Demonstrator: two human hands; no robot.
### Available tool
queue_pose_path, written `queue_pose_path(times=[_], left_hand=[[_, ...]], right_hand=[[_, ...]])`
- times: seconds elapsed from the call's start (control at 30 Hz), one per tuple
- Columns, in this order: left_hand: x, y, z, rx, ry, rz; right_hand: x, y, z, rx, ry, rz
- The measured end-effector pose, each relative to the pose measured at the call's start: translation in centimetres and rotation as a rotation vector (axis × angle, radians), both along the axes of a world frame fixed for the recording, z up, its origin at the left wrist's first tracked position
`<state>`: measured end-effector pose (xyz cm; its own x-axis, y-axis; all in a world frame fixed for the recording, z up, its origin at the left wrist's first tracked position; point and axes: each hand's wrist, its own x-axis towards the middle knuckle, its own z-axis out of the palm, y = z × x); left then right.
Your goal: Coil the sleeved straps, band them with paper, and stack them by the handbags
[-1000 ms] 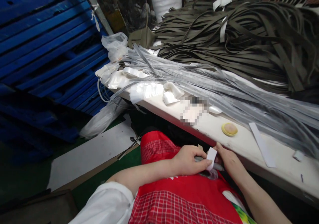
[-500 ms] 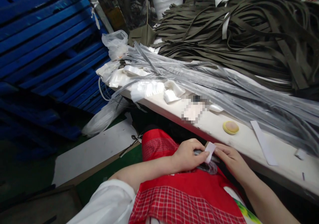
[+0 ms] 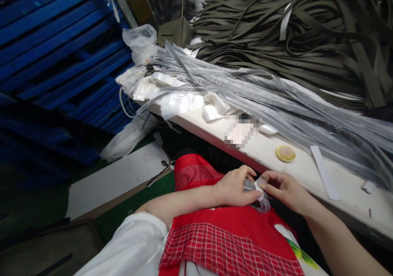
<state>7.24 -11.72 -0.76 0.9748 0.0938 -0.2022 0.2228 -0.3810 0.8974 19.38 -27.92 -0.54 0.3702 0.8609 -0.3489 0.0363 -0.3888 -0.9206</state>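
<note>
Over my lap, my left hand (image 3: 238,186) is curled around a bundle of strips in clear plastic (image 3: 262,204), with its thumb along the near side. My right hand (image 3: 281,188) pinches a small white paper strip (image 3: 259,189) that lies against the bundle, between both hands. Most of the bundle is hidden by my fingers and the red apron (image 3: 221,216). On the table edge beyond my hands are a round yellow-rimmed disc (image 3: 285,153) and a longer white strip (image 3: 324,173).
Grey plastic-wrapped strips (image 3: 245,90) run along the white table (image 3: 211,135). Behind them lies a large heap of dark olive straps (image 3: 294,34). Blue pallets (image 3: 67,55) stand at the left, above a white board (image 3: 116,182) near the floor. Crumpled clear plastic (image 3: 141,41) sits at the table's corner.
The white paper strip stood up flat between my hands; now it is bent down against the bundle. My right fingers have curled in closer over it. The view has tilted slightly downward.
</note>
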Motion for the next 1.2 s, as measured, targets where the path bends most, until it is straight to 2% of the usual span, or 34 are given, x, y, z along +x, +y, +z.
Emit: queue_pose_path(times=[0.07, 0.13, 0.2, 0.27, 0.33, 0.4, 0.5, 0.57, 0.63, 0.67, 0.73, 0.83, 0.9, 1.03, 1.2], left_hand=[[0.4, 0.6, -0.3, -0.098, 0.13, -0.059], [0.9, 1.4, -0.6, -0.306, 0.24, -0.074], [1.5, 1.9, -0.9, -0.58, 0.272, -0.017], [2.1, 1.9, -0.8, -0.799, 0.262, 0.046], [2.8, 1.4, -0.5, -0.859, 0.244, 0.058], [3.3, 0.5, 0.0, -0.768, 0.217, 0.04], [3.7, -0.1, 0.2, -0.663, 0.206, -0.005], [3.9, 0.2, -0.4, -0.67, 0.233, 0.003], [4.1, 0.6, -1.3, -0.699, 0.273, 0.002], [4.1, 0.8, -1.7, -0.714, 0.289, -0.002], [4.0, 0.9, -2.2, -0.732, 0.31, -0.021], [3.7, 0.7, -2.2, -0.731, 0.32, -0.046], [3.6, 0.3, -1.8, -0.736, 0.321, -0.05], [3.5, -0.5, -1.0, -0.752, 0.315, -0.056], [3.4, -1.0, -0.6, -0.75, 0.321, -0.001]], right_hand=[[-0.3, -0.4, 0.6, 0.021, -0.262, 0.083], [-0.9, -1.0, 0.9, 0.055, -0.534, 0.171], [-1.6, -1.7, 1.0, 0.094, -0.794, 0.21], [-2.3, -2.2, 1.0, 0.094, -1.006, 0.188], [-2.9, -2.7, 1.3, 0.061, -1.117, 0.141], [-3.1, -3.5, 1.9, 0.025, -1.132, 0.071], [-1.7, -6.5, 3.1, -0.021, -1.18, -0.211], [0.1, -10.8, 3.9, -0.106, -1.288, -0.528], [1.8, -16.4, 4.6, -0.259, -1.357, -0.889], [2.5, -19.4, 4.8, -0.356, -1.333, -1.071], [3.6, -24.8, 4.8, -0.519, -1.134, -1.405], [4.8, -30.0, 3.9, -0.547, -0.898, -1.53], [5.4, -31.3, 2.9, -0.473, -0.777, -1.535], [5.2, -31.5, 1.3, -0.285, -0.659, -1.62], [2.2, -31.2, 0.7, -0.203, -0.639, -1.742]])
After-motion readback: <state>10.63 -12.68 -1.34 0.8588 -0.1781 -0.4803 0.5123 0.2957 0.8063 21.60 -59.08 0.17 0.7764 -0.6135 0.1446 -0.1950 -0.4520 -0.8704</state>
